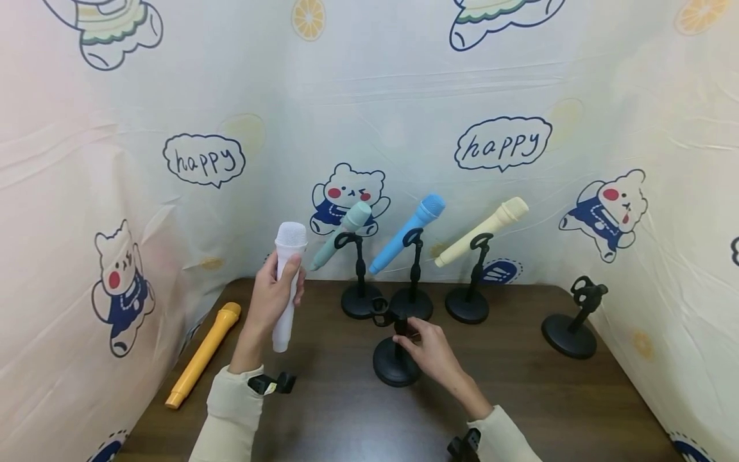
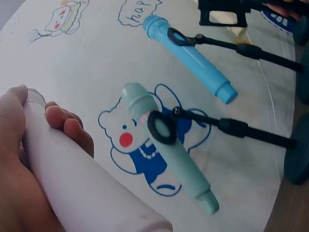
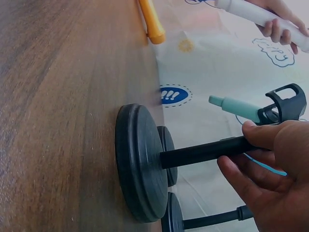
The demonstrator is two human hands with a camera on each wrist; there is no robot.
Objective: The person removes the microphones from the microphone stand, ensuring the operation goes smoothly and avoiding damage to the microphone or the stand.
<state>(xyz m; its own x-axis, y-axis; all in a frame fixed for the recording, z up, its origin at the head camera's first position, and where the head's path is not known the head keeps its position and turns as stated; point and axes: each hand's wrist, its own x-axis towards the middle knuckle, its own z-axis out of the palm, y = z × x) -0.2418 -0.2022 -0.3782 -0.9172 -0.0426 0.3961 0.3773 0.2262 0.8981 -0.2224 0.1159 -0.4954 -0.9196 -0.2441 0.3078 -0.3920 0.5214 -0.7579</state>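
Note:
My left hand (image 1: 271, 292) grips a white microphone (image 1: 284, 308) upright around its body, with the mesh head above the fingers. In the left wrist view this microphone (image 2: 91, 174) fills the lower left. With thumb and fingers my right hand (image 1: 430, 350) pinches the post of a black microphone stand (image 1: 396, 362) at the middle of the table. Its round base (image 3: 137, 164) and its clip (image 3: 292, 102), with nothing in it, show in the right wrist view. Behind it, green (image 1: 340, 236), blue (image 1: 407, 234) and cream (image 1: 482, 232) microphones lean in the clips of three more black stands.
A yellow-orange microphone (image 1: 203, 356) lies along the left edge of the brown table (image 1: 335, 423). At the right edge stands another black stand (image 1: 570, 335) with nothing in its clip. A printed cloth (image 1: 404, 96) hangs behind and on both sides.

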